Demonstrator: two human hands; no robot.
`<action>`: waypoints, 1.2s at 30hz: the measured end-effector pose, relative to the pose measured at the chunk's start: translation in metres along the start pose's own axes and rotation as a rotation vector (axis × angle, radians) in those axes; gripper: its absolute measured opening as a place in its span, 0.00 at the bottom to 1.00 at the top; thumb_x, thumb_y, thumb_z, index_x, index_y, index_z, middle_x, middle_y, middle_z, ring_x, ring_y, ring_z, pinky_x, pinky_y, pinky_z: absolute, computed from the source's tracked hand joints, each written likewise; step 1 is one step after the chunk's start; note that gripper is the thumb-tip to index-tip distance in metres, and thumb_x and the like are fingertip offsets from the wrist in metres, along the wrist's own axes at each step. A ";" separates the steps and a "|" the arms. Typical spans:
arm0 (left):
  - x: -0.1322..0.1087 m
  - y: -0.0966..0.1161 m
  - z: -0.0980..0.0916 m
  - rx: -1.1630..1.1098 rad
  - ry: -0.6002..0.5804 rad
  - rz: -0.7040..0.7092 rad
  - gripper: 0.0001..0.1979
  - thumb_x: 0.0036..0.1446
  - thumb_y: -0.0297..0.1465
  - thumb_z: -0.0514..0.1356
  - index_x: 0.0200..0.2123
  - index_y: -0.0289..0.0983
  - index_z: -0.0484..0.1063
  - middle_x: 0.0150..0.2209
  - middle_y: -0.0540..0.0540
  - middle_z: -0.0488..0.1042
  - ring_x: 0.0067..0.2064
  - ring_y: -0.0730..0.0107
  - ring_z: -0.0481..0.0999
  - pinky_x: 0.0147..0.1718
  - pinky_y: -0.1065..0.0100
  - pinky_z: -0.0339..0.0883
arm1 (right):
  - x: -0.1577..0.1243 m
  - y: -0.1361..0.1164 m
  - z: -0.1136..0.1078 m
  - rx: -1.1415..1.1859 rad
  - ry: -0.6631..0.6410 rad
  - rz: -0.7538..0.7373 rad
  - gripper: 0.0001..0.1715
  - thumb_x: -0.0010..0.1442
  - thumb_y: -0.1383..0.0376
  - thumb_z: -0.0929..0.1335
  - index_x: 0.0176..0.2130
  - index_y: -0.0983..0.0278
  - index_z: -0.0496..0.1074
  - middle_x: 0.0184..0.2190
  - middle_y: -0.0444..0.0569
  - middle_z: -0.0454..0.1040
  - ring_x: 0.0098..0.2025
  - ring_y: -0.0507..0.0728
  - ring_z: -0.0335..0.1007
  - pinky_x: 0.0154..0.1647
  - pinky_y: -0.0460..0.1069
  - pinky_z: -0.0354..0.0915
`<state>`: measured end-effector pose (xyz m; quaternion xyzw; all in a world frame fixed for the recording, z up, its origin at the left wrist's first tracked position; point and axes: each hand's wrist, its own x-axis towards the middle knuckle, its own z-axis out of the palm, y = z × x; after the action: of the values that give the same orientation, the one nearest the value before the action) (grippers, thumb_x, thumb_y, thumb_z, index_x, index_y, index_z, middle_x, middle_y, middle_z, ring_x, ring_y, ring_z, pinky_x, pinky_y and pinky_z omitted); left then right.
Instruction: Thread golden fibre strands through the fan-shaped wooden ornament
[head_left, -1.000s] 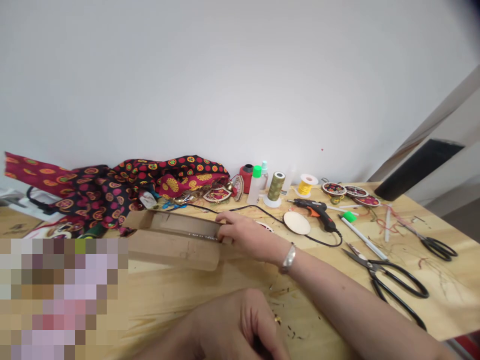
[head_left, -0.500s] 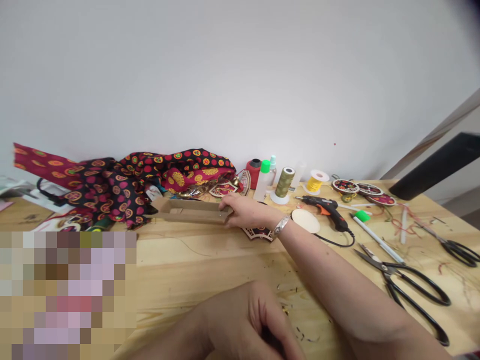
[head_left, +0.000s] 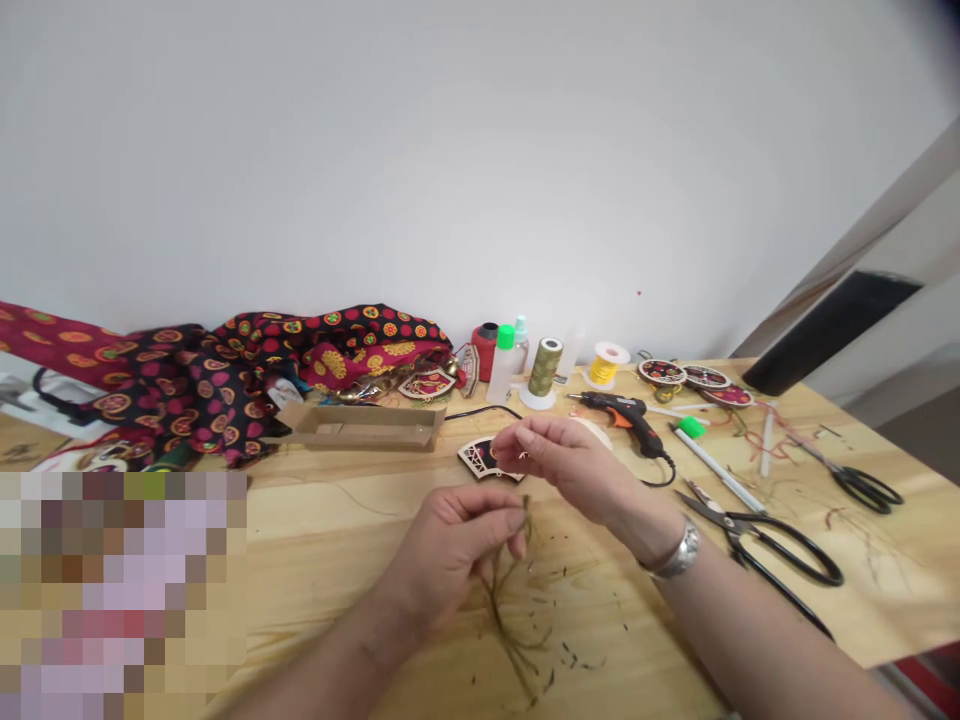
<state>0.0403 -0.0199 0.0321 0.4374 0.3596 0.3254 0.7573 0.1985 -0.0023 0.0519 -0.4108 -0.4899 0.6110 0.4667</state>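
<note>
My left hand (head_left: pixel 469 535) is closed in a pinch on a bundle of olive-green cords (head_left: pixel 510 630), whose loose ends hang below over the table. Just above it and to the right is my right hand (head_left: pixel 562 465), its thumb and fingertips drawn together; whatever they hold, if anything, is too small to make out. Behind those fingertips lies a fan-shaped wooden ornament with dark patterned fabric (head_left: pixel 480 462), partly covered by the hand. An open cardboard box (head_left: pixel 360 440) sits farther left, apart from both hands.
Patterned fabric (head_left: pixel 202 380) is heaped at the left back. Along the wall stand a green-capped bottle (head_left: pixel 502 370), an olive thread spool (head_left: pixel 545 370) and a yellow spool (head_left: pixel 604 367). To the right lie a glue gun (head_left: pixel 626 415), large scissors (head_left: pixel 757 540) and smaller scissors (head_left: pixel 862 488).
My right hand has let go of the cardboard box and come back near my left hand. My left hand has risen from the front edge, with the green cords now visible in it.
</note>
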 end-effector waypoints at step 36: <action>0.011 0.003 -0.006 0.074 0.247 0.022 0.08 0.44 0.32 0.62 0.21 0.32 0.72 0.15 0.54 0.65 0.15 0.86 0.53 0.15 0.77 0.42 | -0.010 0.022 0.004 0.101 -0.211 0.126 0.25 0.57 0.50 0.60 0.39 0.68 0.69 0.29 0.50 0.69 0.29 0.51 0.66 0.24 0.45 0.64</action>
<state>0.0408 -0.0068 0.0296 0.4254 0.4570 0.3716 0.6871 0.1934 -0.0142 0.0310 -0.3501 -0.4783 0.7028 0.3933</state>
